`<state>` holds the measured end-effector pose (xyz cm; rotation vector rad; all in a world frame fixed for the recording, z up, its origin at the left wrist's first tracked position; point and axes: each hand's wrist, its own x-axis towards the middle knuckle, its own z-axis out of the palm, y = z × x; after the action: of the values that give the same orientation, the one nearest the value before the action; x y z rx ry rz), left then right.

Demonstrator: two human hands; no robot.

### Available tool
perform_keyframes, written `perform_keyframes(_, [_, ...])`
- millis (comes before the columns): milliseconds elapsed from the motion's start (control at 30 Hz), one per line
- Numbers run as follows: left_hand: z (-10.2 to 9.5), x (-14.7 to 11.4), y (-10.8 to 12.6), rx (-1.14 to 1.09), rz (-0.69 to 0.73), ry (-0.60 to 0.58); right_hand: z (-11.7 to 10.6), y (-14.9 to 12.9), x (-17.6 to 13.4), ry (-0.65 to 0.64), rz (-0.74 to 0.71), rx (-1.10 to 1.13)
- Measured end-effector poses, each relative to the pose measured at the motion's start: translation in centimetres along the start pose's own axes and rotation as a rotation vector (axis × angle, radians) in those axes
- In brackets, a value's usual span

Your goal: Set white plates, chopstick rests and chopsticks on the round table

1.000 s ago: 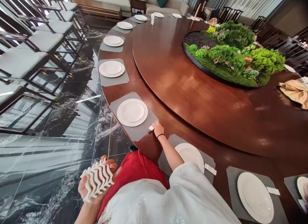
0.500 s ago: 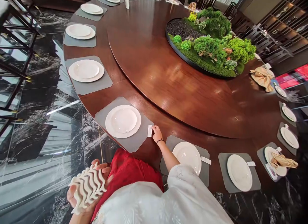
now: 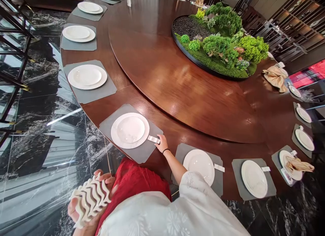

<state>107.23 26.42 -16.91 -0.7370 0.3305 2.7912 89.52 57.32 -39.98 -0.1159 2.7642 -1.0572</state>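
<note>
My left hand (image 3: pixel 76 210) is down by my hip, holding a stack of several white wavy ceramic rests (image 3: pixel 90 198) over the floor. My right hand (image 3: pixel 161 144) reaches to the table edge and its fingertips touch one small white rest (image 3: pixel 153 139), which lies flat on the right side of a grey placemat (image 3: pixel 139 155). A white plate (image 3: pixel 130 130) sits in the middle of that placemat, just left of the rest. The setting to the right has a plate (image 3: pixel 198 164) with a white rest (image 3: pixel 219 167) beside it.
A large round wooden table (image 3: pixel 101 104) carries a ring of grey placemats with white plates (image 3: pixel 87 76). A raised turntable (image 3: pixel 177 80) holds a green moss centrepiece (image 3: pixel 218 50). Folded tan napkins (image 3: pixel 275 78) lie at the right. Glossy black marble floor (image 3: pixel 38 144) and chairs are at the left.
The white rest under my right hand has turned from upright at the mat's edge to lying flat, closer to the plate. The view shifted slightly; my left hand still holds the stack.
</note>
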Motion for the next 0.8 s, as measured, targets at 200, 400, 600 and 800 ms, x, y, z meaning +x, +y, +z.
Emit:
perform_keyframes(200, [0.6, 0.5, -1.0, -0.082, 0.115, -0.005, 1.0, 1.8, -1.0, 0.155, 0.178, 0.206])
perform_keyframes(400, [1.4, 1.8, 0.4, -0.142, -0.031, -0.045, 1.6, 0.8, -1.2, 0.237, 0.252, 0.194])
perform_keyframes(600, [0.3, 3.3, 3.8, -0.07, -0.127, -0.06, 2.2, 0.2, -1.8, 0.298, 0.261, 0.228])
perform_keyframes(800, [1.2, 5.3, 7.3, 0.027, 0.038, -0.13, -0.5, -5.5, -1.4, 0.476, 0.362, 0.203])
